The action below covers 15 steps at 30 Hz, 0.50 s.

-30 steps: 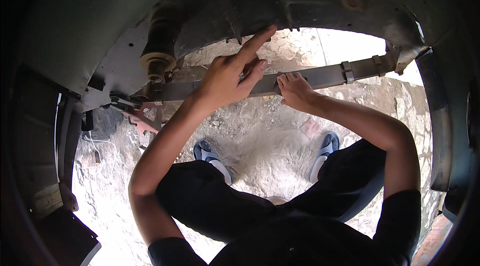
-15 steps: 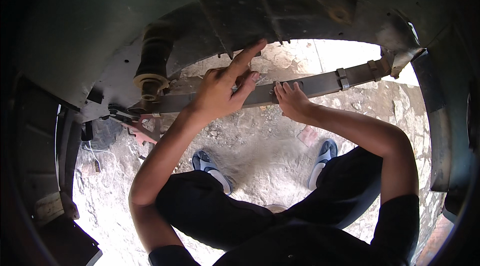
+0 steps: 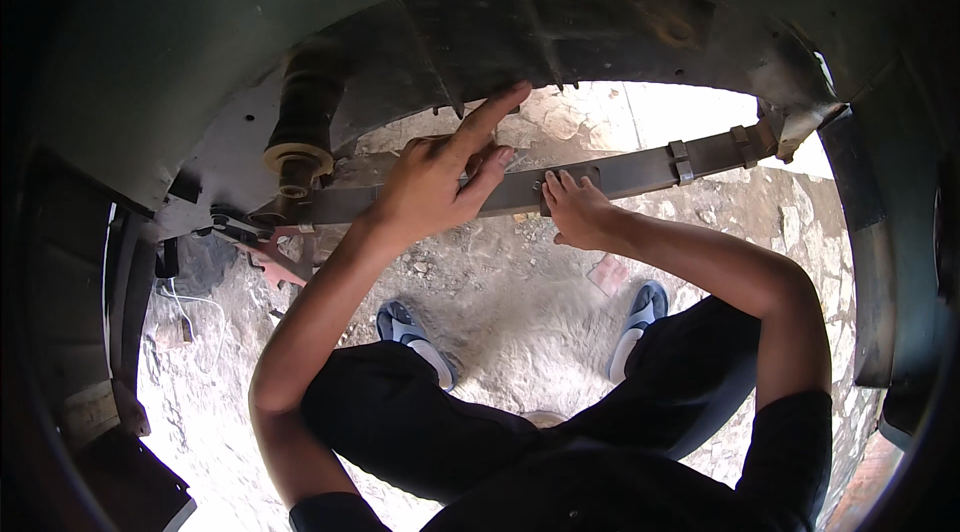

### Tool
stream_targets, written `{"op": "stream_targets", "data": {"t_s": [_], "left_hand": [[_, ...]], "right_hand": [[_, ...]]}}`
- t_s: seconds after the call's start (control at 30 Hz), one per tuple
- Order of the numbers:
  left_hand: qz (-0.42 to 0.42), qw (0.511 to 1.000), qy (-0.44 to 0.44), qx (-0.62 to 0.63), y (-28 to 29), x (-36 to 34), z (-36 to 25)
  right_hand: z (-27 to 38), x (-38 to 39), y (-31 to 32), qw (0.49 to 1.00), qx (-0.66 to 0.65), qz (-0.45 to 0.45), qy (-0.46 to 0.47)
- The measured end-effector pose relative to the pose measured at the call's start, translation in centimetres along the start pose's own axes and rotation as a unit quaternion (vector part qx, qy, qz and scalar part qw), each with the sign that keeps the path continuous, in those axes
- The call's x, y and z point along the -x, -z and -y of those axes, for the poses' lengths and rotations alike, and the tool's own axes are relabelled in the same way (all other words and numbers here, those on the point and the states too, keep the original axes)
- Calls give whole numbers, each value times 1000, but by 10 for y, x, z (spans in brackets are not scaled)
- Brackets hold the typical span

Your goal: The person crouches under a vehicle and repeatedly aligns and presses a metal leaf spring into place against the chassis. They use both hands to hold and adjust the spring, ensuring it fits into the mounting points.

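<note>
A long dark leaf spring [image 3: 645, 176] runs from side to side beneath a vehicle's body. My right hand [image 3: 580, 211] grips it near the middle, its fingertips over the top face and its thumb low at the near edge. A small dark plate shows beside those fingers. Left of it, my left hand [image 3: 430, 187] is held over the spring, index finger stretched toward the wheel-arch edge and thumb apart. The other fingers of this hand are bent and mostly hidden. A small dark thing lies near the index fingertip; I cannot make it out.
The dark wheel arch [image 3: 480, 42] curves above the spring. A rubber bump stop [image 3: 300, 137] hangs at the left. Below it are a reddish metal part [image 3: 275, 257] and a thin white wire [image 3: 215, 304]. Body panels flank both sides. My feet stand on rough stony ground [image 3: 520, 302].
My right hand has shifted slightly left along the spring. My left hand keeps nearly the same pose. The whole view has shifted a little.
</note>
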<state>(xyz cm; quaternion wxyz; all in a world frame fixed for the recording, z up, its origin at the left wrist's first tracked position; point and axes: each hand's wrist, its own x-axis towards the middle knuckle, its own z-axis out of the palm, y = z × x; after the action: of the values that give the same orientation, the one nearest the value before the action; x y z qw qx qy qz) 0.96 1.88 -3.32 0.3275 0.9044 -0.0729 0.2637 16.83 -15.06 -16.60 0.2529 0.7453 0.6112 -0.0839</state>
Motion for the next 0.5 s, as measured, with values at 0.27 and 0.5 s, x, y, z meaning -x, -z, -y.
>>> {"op": "stream_targets", "data": {"t_s": [0.27,0.5], "left_hand": [[-9,1000,-19,12,-2,0,3],[-10,1000,7,18,-2,1,0]], "right_hand": [[8,-3,-11,999,35,-1,-12],[11,-4,3,999,44,19,12]]}}
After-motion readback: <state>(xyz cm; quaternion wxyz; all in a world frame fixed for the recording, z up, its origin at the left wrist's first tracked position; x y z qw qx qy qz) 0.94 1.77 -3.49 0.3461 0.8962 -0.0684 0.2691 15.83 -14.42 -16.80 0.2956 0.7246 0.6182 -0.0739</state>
